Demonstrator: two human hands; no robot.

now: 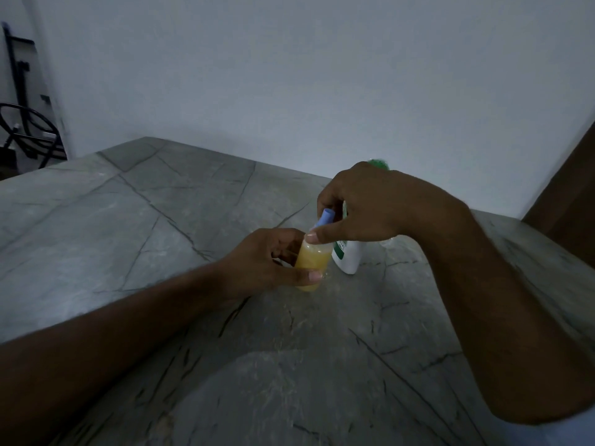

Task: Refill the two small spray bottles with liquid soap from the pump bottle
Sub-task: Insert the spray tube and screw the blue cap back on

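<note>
At frame centre the left hand (273,262) grips a spray bottle (314,263) full of yellow soap above the table (128,226). The right hand (370,204) pinches its blue cap (325,217). The pump bottle (349,255) stands just right. One bottle looks filled; a second isn't visible.

pump bottle (349,255) top hidden behind right hand (380,207)
</note>
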